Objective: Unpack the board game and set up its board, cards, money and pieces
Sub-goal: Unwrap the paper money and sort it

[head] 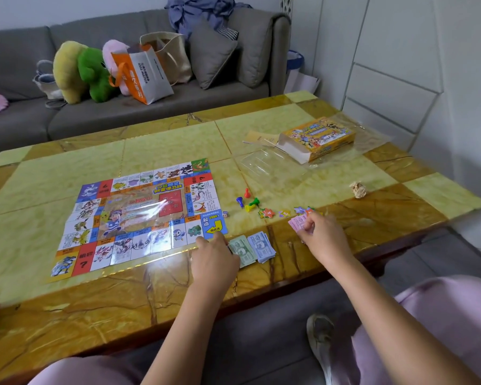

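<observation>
Head | right hand (pixel 321 232) pinching pink notes (pixel 297 224) | left hand (pixel 215 252) spread touching green notes (pixel 242 250)

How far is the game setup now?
Done: board lies flat, pawns and die are out. In hand: right hand holds pink notes; left hand rests on the green notes. Left: finishing the money, tidying tokens.

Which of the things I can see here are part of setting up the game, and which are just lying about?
Part of the game: board, pawns, die, green notes, blue notes, pink notes in the right hand, game box, left hand.

Lying about: crumpled paper, plush toys, shopping bag, cushions.
</observation>
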Demonstrator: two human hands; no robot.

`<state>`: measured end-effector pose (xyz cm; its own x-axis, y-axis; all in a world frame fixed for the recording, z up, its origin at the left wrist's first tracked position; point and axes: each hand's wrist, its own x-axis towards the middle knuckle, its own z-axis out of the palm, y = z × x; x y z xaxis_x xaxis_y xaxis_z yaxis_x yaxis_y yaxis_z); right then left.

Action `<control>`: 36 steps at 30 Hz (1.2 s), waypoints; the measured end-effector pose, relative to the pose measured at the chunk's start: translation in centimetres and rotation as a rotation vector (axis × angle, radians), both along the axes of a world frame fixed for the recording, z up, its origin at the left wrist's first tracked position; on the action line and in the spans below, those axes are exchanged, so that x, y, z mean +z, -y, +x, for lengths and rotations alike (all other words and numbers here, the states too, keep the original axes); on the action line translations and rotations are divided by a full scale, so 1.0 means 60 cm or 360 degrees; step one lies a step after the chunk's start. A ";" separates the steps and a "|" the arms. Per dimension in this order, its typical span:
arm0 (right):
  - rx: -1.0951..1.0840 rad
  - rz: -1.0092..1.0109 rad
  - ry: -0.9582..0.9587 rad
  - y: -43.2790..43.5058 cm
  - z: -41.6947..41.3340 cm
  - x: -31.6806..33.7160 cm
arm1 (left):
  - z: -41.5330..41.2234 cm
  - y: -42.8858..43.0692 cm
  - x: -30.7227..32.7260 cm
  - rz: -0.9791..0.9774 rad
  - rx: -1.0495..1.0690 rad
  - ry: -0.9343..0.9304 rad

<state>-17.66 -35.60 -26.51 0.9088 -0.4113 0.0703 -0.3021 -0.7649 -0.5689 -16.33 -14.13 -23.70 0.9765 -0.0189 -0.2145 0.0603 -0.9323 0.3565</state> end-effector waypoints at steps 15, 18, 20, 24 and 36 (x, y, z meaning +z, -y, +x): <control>0.0036 -0.0195 0.0004 0.094 0.010 0.026 | 0.010 0.113 0.015 0.0075 -0.0136 -0.0047; 0.0464 -0.0173 -0.0025 0.076 0.002 0.060 | 0.015 0.113 0.013 0.0010 -0.0127 -0.0075; 0.0841 -0.0163 -0.0269 0.062 0.005 0.076 | 0.018 0.111 0.014 -0.0016 -0.0136 -0.0078; 0.1167 -0.0397 -0.0670 0.046 0.029 0.081 | 0.016 0.113 0.015 0.0033 -0.0132 -0.0062; 0.1272 -0.0557 -0.0745 0.065 0.068 0.094 | 0.014 0.121 0.012 0.0062 -0.0137 -0.0027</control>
<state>-13.59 -39.50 -20.89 0.8772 0.3106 -0.3662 0.2395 -0.9440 -0.2269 -15.49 -21.42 -22.98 0.9678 -0.0941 -0.2334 -0.0151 -0.9475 0.3195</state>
